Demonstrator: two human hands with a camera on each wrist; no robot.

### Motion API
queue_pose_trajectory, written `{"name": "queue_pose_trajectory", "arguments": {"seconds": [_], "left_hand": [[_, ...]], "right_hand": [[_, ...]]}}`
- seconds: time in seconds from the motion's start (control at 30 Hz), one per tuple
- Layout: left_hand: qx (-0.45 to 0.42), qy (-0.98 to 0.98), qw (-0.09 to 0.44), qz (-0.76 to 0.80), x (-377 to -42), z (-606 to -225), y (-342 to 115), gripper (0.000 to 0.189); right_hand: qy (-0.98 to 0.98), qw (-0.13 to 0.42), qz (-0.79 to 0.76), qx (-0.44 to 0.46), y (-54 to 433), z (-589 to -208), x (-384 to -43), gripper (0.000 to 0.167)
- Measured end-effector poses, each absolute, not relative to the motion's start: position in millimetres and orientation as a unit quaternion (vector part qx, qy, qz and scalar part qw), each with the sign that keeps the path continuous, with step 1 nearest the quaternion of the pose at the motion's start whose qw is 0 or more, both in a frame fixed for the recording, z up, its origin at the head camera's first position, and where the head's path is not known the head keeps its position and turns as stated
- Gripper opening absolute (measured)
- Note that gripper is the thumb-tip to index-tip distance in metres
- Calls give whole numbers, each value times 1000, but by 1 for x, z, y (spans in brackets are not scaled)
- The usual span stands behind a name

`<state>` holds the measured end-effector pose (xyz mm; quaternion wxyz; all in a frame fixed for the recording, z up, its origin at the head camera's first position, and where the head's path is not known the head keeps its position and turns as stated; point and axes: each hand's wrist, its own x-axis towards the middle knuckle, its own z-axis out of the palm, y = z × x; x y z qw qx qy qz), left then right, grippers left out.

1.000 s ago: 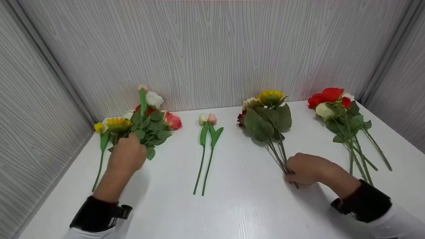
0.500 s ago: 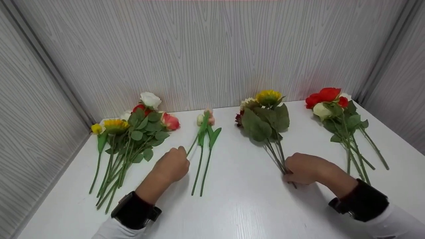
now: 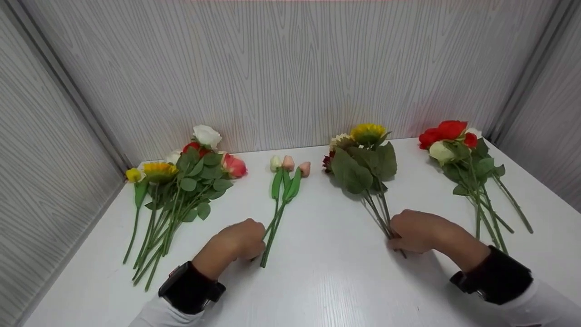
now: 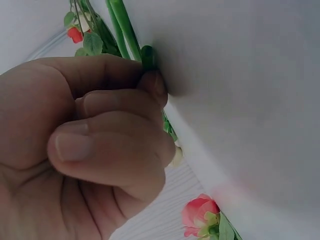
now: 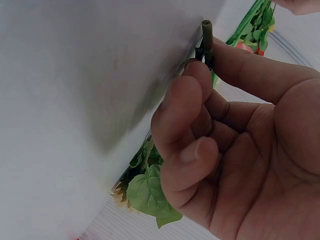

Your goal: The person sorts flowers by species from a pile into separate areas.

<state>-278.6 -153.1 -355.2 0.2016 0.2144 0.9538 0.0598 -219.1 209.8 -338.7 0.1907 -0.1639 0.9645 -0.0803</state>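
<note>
My left hand (image 3: 240, 240) pinches the lower stem of a pink tulip (image 3: 304, 169), which lies slanting across two other tulips. One of those is a white tulip (image 3: 275, 164), the other a second pink tulip (image 3: 288, 162). In the left wrist view, the green stem end (image 4: 148, 56) shows between thumb and forefinger, close to the table. My right hand (image 3: 417, 231) pinches the stems of a bunch with a sunflower (image 3: 367, 133), a cream flower (image 3: 341, 140) and a dark red one. A cut stem end (image 5: 207, 37) pokes out past the right fingertips.
On the left of the white table (image 3: 317, 281) lies a mixed pile with a white rose (image 3: 207, 136), a pink rose (image 3: 234, 165), another sunflower (image 3: 160, 172) and a yellow tulip (image 3: 134, 175). Red roses (image 3: 451, 130) and pale ones lie at the right. A grained panel (image 3: 290, 68) stands behind.
My left hand has carried the pink tulip from the left pile to the middle and lowered it onto the other two tulips. The right hand stays put, still gripping its stems.
</note>
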Motion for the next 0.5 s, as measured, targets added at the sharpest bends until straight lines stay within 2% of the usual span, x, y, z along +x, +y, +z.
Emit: {"name": "queue_pose_trajectory", "arguments": {"seconds": [0.27, 0.5], "left_hand": [[181, 958, 216, 61, -278, -353, -154, 22], [214, 958, 179, 57, -275, -350, -162, 22]], "right_hand": [[965, 187, -80, -169, 209, -339, -219, 32], [963, 189, -87, -171, 209, -340, -218, 30]]}}
